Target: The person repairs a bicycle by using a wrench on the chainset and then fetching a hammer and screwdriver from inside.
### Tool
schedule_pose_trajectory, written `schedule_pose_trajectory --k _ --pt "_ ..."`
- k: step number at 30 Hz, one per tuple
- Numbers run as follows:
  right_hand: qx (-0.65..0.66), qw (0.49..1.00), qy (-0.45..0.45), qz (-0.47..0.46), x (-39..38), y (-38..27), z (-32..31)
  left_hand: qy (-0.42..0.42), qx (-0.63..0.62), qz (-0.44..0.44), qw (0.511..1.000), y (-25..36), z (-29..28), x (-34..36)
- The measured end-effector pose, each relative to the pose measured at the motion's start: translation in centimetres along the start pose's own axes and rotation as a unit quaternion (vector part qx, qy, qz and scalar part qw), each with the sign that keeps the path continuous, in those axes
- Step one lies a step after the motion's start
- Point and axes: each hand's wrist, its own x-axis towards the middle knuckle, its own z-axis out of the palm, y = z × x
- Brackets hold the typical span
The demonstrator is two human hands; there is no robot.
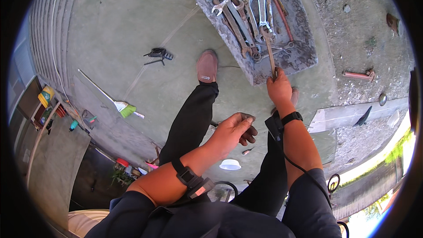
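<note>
My right hand (279, 89) grips the handle of a rusty wrench (268, 42) whose jaw end rests among several other spanners (229, 15) in a weathered metal tray (207, 13). Chrome and rusty spanners lie piled there with a red-handled tool (286, 24). My left hand (238, 132) hangs below and left of the tray, above my legs, with loosely curled, slightly parted fingers and nothing visible in it.
Black tools (158, 55) and a green broom (128, 110) lie on the floor (110, 39) to the left. A red wrench (358, 75) lies right of the tray. A white bowl (230, 164) sits between my legs. Assorted items (46, 97) stand along the left side.
</note>
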Motion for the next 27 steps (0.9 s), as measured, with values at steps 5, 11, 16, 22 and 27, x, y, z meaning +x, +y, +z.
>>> schedule_pose_trajectory --k 5,11,16,22,27 --pt "-0.12 0.992 -0.024 -0.004 0.9 0.8 2.3 -0.027 -0.018 0.003 0.999 1.8 -0.1 -0.2" --pt "-0.078 0.991 -0.002 -0.105 2.9 -5.2 2.4 -0.036 -0.014 0.011 0.999 2.7 -0.7 -0.5" --pt "0.028 0.989 -0.054 -0.135 6.5 -7.9 5.3 -0.03 -0.008 0.008 0.999 3.5 -0.9 -0.8" --pt "-0.02 0.992 -0.099 -0.07 8.6 -8.0 6.9 -0.027 -0.029 0.021 0.999 3.7 -1.2 -1.0" --pt "-0.03 0.984 -0.149 -0.089 8.0 -8.5 4.6 -0.029 -0.019 0.024 0.999 3.5 -1.0 -1.0"
